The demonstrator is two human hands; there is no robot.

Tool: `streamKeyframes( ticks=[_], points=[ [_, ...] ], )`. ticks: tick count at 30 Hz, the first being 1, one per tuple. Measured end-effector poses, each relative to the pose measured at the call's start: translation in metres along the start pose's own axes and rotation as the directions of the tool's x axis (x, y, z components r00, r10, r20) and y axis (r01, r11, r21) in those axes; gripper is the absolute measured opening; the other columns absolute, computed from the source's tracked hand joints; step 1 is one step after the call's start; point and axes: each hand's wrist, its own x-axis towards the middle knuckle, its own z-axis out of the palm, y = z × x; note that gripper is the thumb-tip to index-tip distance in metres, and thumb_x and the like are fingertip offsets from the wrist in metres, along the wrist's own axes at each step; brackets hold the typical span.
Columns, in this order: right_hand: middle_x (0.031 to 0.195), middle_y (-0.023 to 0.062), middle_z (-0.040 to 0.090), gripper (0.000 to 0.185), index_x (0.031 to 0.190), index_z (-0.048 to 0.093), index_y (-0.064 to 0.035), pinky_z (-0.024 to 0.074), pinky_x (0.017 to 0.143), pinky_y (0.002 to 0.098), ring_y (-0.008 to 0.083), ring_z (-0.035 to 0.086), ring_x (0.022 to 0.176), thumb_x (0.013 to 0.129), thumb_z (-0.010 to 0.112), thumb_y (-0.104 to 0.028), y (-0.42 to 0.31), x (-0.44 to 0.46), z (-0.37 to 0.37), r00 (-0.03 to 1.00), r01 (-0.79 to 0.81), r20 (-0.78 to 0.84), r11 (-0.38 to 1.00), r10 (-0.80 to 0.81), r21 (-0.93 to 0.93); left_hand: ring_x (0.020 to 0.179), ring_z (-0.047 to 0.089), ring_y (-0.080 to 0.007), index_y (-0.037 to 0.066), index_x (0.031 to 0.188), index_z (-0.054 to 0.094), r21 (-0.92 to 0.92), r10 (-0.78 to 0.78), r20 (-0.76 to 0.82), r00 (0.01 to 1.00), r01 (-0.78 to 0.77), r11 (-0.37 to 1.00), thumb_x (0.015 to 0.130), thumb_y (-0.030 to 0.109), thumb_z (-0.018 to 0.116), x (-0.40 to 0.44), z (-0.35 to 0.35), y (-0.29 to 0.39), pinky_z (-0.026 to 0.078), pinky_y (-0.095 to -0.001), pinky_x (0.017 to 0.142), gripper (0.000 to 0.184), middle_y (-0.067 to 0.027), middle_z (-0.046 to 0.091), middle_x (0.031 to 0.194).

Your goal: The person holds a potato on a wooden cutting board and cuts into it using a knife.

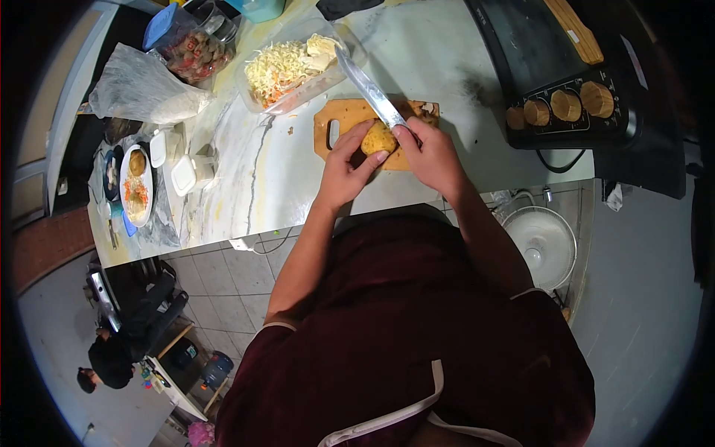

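Note:
A yellow-brown potato (379, 140) is held over a wooden cutting board (322, 128) with an oval handle hole. My left hand (350, 160) is closed around the potato's left side. In my right hand (432, 155) is a knife (370, 89), gripped near the handle, with its long blade pointing up and left, away from me. The right thumb lies close to the potato; I cannot tell whether it touches. Small dark scraps (428, 112) lie at the board's upper right corner. The knife's handle is mostly hidden in my fist.
Beyond the board stands a clear tub (287, 104) of shredded cabbage and carrot. Left are a plate of food (146, 212), white-lidded containers (184, 176) and a plastic bag (138, 82). A black oven (566, 123) with wooden knobs stands right. A person (112, 361) is at lower left.

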Motion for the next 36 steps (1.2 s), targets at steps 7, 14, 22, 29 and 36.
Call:
streamKeyframes(
  ticks=[7, 14, 22, 29, 36],
  points=[
    [0.065, 0.0162, 0.055, 0.026, 0.086, 0.058, -0.0007, 0.0419, 0.055, 0.0377, 0.0280, 0.050, 0.055, 0.094, 0.059, -0.025, -0.003, -0.003, 0.004, 0.998, -0.058, -0.018, 0.997, 0.059, 0.049, 0.124, 0.051, -0.0246, 0.001, 0.135, 0.052, -0.039, 0.019, 0.000, 1.000, -0.019, 0.999, 0.086, 0.015, 0.072, 0.002, -0.001, -0.006, 0.036, -0.0346, 0.107, 0.055, -0.0156, 0.055, 0.133],
    [0.065, 0.0167, 0.055, 0.027, 0.085, 0.058, -0.0001, 0.0426, 0.056, 0.0382, 0.0289, 0.051, 0.055, 0.094, 0.058, -0.026, -0.001, 0.001, 0.003, 0.997, -0.062, -0.050, 0.998, 0.063, 0.022, 0.124, 0.050, -0.0246, 0.002, 0.135, 0.053, -0.029, -0.012, 0.013, 1.000, 0.012, 1.000, 0.084, 0.014, 0.073, 0.006, 0.000, -0.008, 0.036, -0.0347, 0.108, 0.056, -0.0151, 0.056, 0.133],
    [0.066, 0.0169, 0.056, 0.030, 0.084, 0.056, 0.0001, 0.0427, 0.056, 0.0379, 0.0288, 0.051, 0.056, 0.093, 0.060, -0.028, 0.004, 0.002, 0.002, 0.992, -0.122, -0.020, 0.991, 0.123, 0.056, 0.122, 0.051, -0.0290, 0.002, 0.130, 0.057, 0.010, 0.070, -0.003, 0.998, -0.070, 0.997, 0.078, 0.017, 0.078, 0.004, 0.000, -0.009, 0.038, -0.0379, 0.106, 0.058, -0.0150, 0.059, 0.130],
    [0.068, 0.0185, 0.057, 0.029, 0.085, 0.058, -0.0007, 0.0443, 0.059, 0.0389, 0.0301, 0.053, 0.059, 0.093, 0.059, -0.029, 0.002, 0.003, -0.003, 0.994, -0.111, 0.001, 0.994, 0.111, 0.012, 0.122, 0.051, -0.0298, 0.001, 0.130, 0.057, 0.054, 0.108, -0.006, 0.994, -0.108, 0.993, 0.077, 0.016, 0.079, 0.004, 0.006, -0.011, 0.039, -0.0383, 0.105, 0.059, -0.0150, 0.059, 0.131],
    [0.074, 0.0196, 0.059, 0.028, 0.087, 0.059, -0.0012, 0.0453, 0.062, 0.0388, 0.0315, 0.055, 0.062, 0.093, 0.058, -0.029, 0.013, 0.009, -0.009, 0.977, -0.204, 0.064, 0.979, 0.203, -0.004, 0.121, 0.052, -0.0303, 0.002, 0.129, 0.058, 0.147, 0.165, 0.039, 0.985, -0.169, 0.975, 0.076, 0.016, 0.080, 0.006, 0.008, -0.007, 0.039, -0.0380, 0.105, 0.060, -0.0156, 0.059, 0.132]
  ],
)
